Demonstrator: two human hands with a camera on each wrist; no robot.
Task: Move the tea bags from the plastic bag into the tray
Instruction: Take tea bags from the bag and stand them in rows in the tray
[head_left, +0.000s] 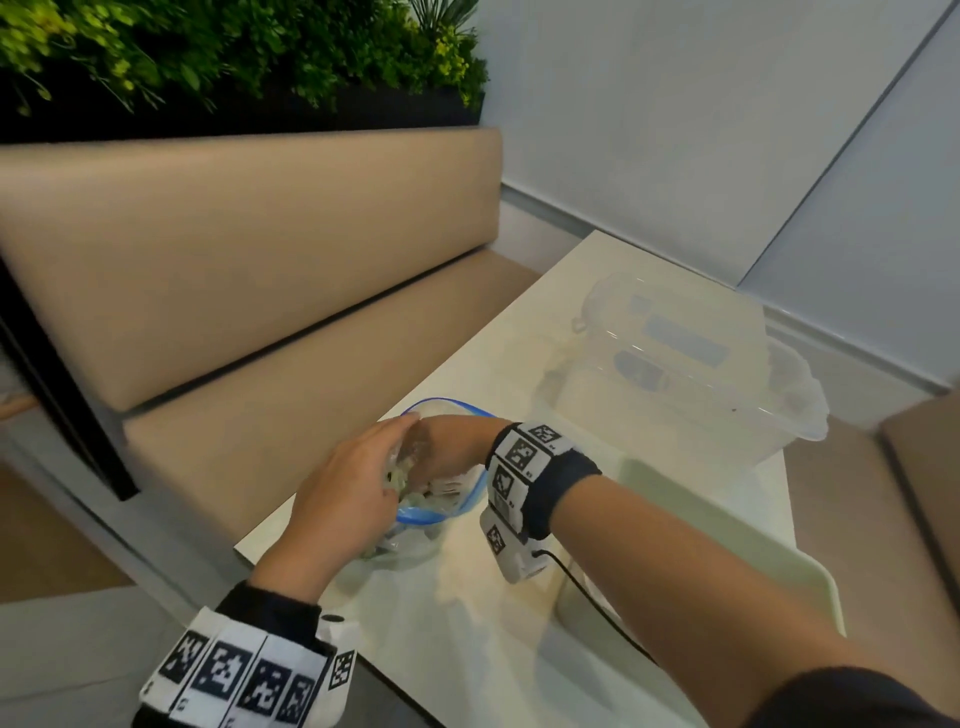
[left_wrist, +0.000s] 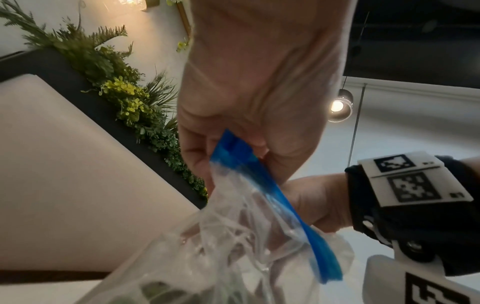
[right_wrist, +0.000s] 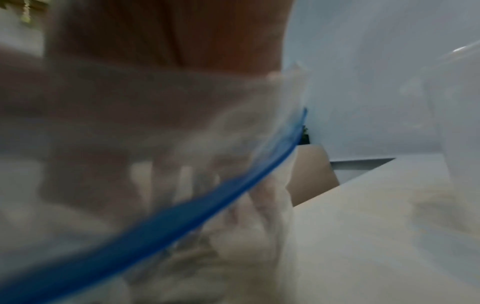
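At a pale bench (head_left: 519, 649) beside a tan upholstered seat (head_left: 249, 291), a person works at a clear plastic bag (head_left: 410, 545) with a blue zip rim, judged to be early in the job. No tea bags can be seen in the pale green tray (head_left: 769, 566) lying just right of the bag, though an arm hides part of it; the tea bags (head_left: 410, 480), small pale packets, appear to be all still inside the bag, so the whole transfer looks to be left. Left hand (head_left: 348, 493) pinches the blue rim between thumb and curled fingers (left_wrist: 197, 162), holding the mouth open. Right hand (head_left: 447, 447) reaches down into the mouth; its fingers are hidden behind blurred plastic, so whether they hold a tea bag cannot be told. A clear lidded box (head_left: 701, 374) stands beyond.
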